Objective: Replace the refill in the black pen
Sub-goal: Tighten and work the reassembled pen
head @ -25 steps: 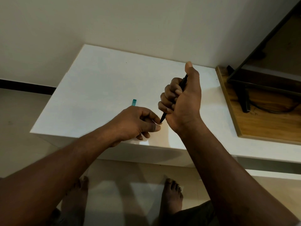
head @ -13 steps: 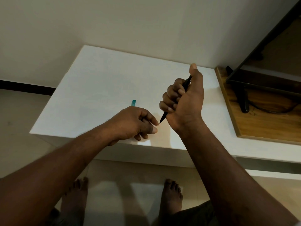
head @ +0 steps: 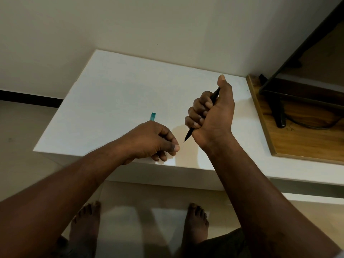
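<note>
My right grip (head: 212,116) is clenched in a fist around the black pen (head: 189,134), held above the white tabletop (head: 111,90) near its front edge. The pen runs slantwise through the fist. Its upper end shows beside my raised thumb, and its narrow lower end sticks out below my little finger, pointing down and to the left. A very fine point shows at the end of it.

My left grip (head: 150,142) is to the left of the pen and a little lower, also over the front part of the tabletop. Its fingers are curled, and the thumb is pressed against the forefinger. The thumb tip is just beside the pen's point but not touching it. I cannot tell whether anything is pinched there.

A small teal piece (head: 152,116) shows just beyond the back of this grip. I cannot tell whether I am holding it or whether it lies on the tabletop.

To the right, a wooden board (head: 297,146) butts against the tabletop and carries a black stand (head: 279,114) with a dark cable beside it. My bare feet (head: 197,220) are on the pale floor (head: 24,127) below the tabletop's edge.
</note>
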